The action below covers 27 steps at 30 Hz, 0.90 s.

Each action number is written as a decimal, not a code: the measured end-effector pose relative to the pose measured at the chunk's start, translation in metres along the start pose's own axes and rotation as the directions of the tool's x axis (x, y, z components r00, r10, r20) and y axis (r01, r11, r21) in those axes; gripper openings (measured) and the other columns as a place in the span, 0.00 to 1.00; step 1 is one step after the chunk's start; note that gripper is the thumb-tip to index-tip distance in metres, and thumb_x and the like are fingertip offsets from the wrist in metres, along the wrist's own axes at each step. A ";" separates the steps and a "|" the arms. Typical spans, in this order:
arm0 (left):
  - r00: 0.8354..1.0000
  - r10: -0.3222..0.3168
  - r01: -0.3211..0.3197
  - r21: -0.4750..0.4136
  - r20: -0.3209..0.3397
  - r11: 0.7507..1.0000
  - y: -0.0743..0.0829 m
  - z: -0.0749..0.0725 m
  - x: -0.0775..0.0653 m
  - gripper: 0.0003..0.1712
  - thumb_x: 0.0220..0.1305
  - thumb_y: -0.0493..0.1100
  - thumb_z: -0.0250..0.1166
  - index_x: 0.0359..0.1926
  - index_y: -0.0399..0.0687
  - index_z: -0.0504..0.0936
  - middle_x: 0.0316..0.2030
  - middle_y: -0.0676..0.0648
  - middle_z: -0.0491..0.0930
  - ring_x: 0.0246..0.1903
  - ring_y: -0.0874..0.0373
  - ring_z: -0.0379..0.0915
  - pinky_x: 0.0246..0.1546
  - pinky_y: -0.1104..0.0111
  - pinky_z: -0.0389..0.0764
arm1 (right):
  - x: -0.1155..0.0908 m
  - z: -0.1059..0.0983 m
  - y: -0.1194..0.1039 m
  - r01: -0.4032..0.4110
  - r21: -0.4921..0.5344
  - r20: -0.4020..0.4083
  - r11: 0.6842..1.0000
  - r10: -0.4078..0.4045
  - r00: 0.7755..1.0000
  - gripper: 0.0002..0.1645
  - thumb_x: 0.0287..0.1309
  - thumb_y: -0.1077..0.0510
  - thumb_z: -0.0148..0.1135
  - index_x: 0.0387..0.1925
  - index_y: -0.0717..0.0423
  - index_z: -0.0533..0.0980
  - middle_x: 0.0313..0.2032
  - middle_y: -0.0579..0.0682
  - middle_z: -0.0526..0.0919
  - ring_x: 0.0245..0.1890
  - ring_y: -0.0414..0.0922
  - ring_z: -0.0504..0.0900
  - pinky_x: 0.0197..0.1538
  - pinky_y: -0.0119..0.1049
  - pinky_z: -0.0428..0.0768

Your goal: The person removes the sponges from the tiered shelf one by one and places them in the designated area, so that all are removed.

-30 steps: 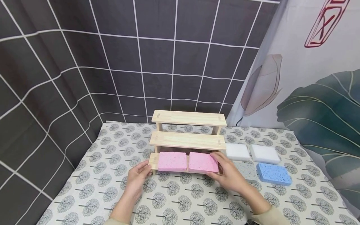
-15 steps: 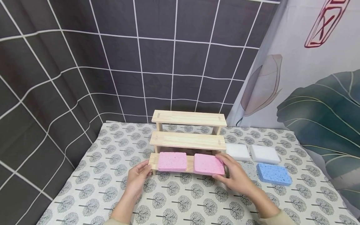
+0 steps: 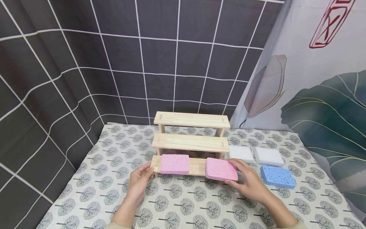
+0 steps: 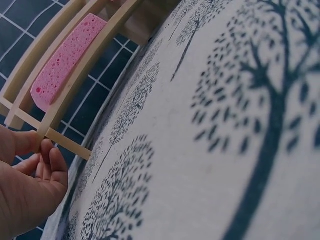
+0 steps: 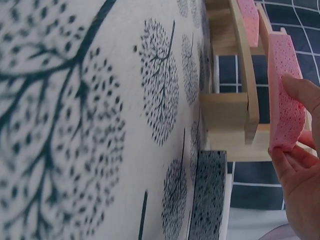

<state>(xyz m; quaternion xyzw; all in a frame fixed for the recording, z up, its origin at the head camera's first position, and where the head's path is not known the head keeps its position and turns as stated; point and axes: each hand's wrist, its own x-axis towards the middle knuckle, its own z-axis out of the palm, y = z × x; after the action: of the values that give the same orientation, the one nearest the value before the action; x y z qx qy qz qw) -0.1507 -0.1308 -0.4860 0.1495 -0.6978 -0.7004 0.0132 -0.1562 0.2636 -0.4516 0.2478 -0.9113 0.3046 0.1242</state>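
Observation:
A three-step wooden rack [image 3: 190, 142] stands on the patterned cloth. At the left end of its lowest step, my left hand [image 3: 140, 181] pinches the board between thumb and fingers; the left wrist view shows this grip close up on the step's edge [image 4: 75, 80]. One pink sponge [image 3: 174, 163] lies on the left half of that step. My right hand [image 3: 251, 184] grips a second pink sponge [image 3: 221, 168] by its right side. This sponge overhangs the step's right end, and in the right wrist view it is raised above the board, thumb on its near face.
Right of the rack lie two white sponges [image 3: 240, 154] and a blue sponge [image 3: 278, 176]. A grey sponge [image 5: 209, 195] sits by the rack's right end, mostly hidden behind my right hand in the head view. A dark gridded curtain [image 3: 160, 57] hangs behind.
My right hand has moved the second pink sponge rightward along the lowest step and off its right end, widening the gap between the two pink sponges. My left hand has stayed in place.

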 end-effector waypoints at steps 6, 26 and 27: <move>1.000 -0.008 0.009 0.014 -0.004 1.000 0.000 0.001 0.001 0.22 0.72 0.34 0.59 0.63 0.28 0.73 0.50 0.36 0.80 0.42 0.57 0.78 0.44 0.75 0.84 | -0.007 -0.005 0.003 0.000 -0.032 -0.027 0.999 -0.001 1.000 0.42 0.44 0.59 0.80 0.61 0.68 0.73 0.60 0.60 0.78 0.55 0.60 0.79 0.57 0.62 0.77; 1.000 -0.008 0.008 -0.006 -0.014 1.000 0.001 0.001 0.002 0.21 0.71 0.32 0.60 0.62 0.27 0.74 0.47 0.37 0.81 0.39 0.58 0.78 0.42 0.75 0.84 | -0.036 -0.021 0.015 -0.072 -0.048 -0.040 0.996 0.071 0.997 0.45 0.43 0.54 0.82 0.62 0.66 0.73 0.62 0.63 0.75 0.58 0.64 0.74 0.56 0.71 0.72; 1.000 -0.006 0.005 -0.008 -0.012 1.000 0.000 0.001 0.002 0.21 0.71 0.32 0.60 0.62 0.27 0.73 0.47 0.37 0.81 0.39 0.58 0.78 0.42 0.75 0.84 | -0.037 -0.022 0.016 -0.070 -0.039 -0.042 0.997 0.069 0.997 0.46 0.42 0.54 0.83 0.62 0.66 0.73 0.62 0.63 0.75 0.59 0.64 0.74 0.56 0.73 0.72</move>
<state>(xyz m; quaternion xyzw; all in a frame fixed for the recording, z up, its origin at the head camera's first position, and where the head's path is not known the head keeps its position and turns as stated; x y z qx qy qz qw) -0.1533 -0.1304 -0.4862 0.1557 -0.6943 -0.7024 0.0163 -0.1312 0.3020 -0.4564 0.2072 -0.9226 0.2953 0.1369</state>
